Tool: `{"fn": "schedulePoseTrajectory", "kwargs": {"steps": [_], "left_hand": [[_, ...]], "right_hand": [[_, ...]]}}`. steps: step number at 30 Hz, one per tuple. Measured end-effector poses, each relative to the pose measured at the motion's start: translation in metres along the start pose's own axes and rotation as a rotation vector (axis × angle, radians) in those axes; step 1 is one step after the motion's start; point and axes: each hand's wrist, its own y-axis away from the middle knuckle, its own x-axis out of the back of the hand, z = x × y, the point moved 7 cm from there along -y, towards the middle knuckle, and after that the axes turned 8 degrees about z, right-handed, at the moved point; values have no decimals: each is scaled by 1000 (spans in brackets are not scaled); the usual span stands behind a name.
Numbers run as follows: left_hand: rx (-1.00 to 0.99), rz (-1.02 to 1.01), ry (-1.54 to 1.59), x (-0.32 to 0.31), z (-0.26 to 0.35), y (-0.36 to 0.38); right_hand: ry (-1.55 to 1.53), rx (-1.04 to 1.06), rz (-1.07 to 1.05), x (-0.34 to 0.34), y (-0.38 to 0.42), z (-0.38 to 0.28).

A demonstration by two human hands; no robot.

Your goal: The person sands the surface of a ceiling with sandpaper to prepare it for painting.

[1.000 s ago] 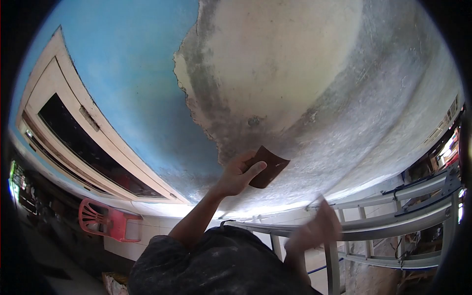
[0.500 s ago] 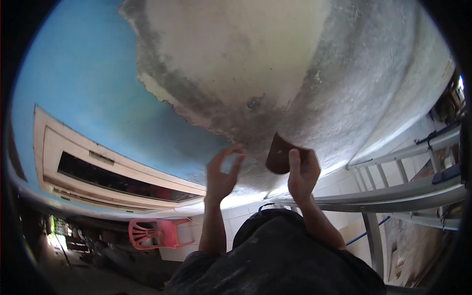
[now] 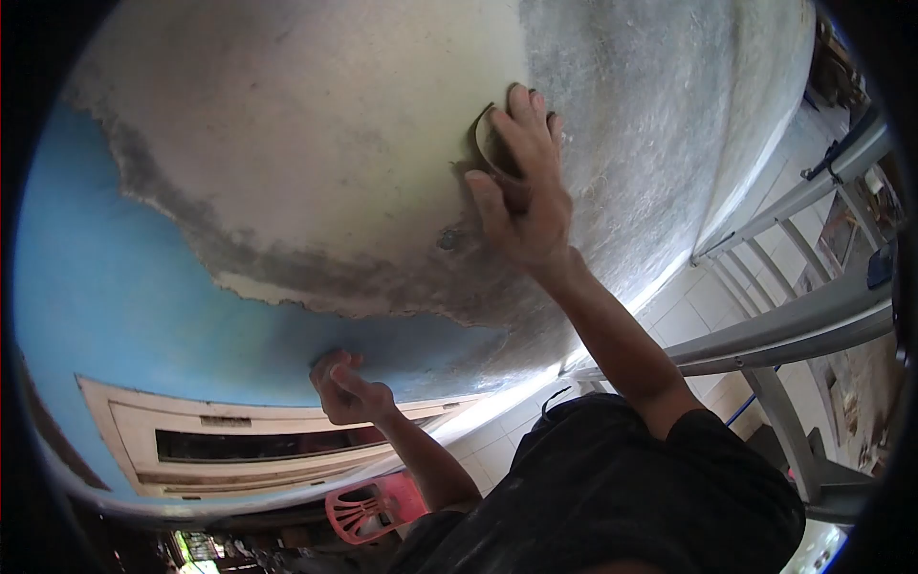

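My right hand (image 3: 526,182) is pressed against the wall with its fingers stretched upward, over a curved, dark brown piece of sandpaper (image 3: 494,151). One edge of the sandpaper bows out from under the fingers and thumb. The wall patch (image 3: 316,143) around it is bare, pale and grey, with a ragged line where the blue paint (image 3: 191,277) begins. Lower down, my left hand (image 3: 349,387) is curled closed, its knuckles right at the blue part of the wall, and no object shows in it.
A metal ladder (image 3: 794,330) stands on my right, over white floor tiles (image 3: 684,311). At lower left, a cream-framed opening (image 3: 129,416) is set in the blue wall. A pink plastic chair (image 3: 406,493) is below my left forearm.
My right hand has moved up with the sandpaper and now presses it to the wall. My left hand has gone left, from an open curl to closed at the blue wall. The view has tilted.
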Motion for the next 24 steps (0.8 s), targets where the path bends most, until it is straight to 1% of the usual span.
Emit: {"fn": "schedulePoseTrajectory", "kwargs": {"steps": [3,5,8,9,11,12,16,17,20,22,24], "left_hand": [[-30,106,14,1,-7,4],[-145,163,-20,-1,-5,4],[-268,232,-33,0,-4,7],[-278,249,-44,1,-4,9],[-354,222,-60,-1,1,8],[-352,220,-46,0,1,8],[-353,224,-28,-2,-2,10],[-349,226,-35,0,-4,10],[-408,207,-23,0,-3,11],[-362,219,-18,1,-4,11],[-344,231,-12,-1,-5,11]], "right_hand": [[174,25,-59,-3,12,-3],[314,30,-91,5,28,-3],[393,25,-358,12,86,16],[416,10,-363,14,87,18],[453,-43,-382,17,94,21],[468,-42,-337,17,88,19],[531,-6,-153,11,9,11],[550,12,-113,12,0,10],[286,64,-56,16,8,17],[236,-9,-125,20,51,21],[119,51,-207,25,95,17]]}}
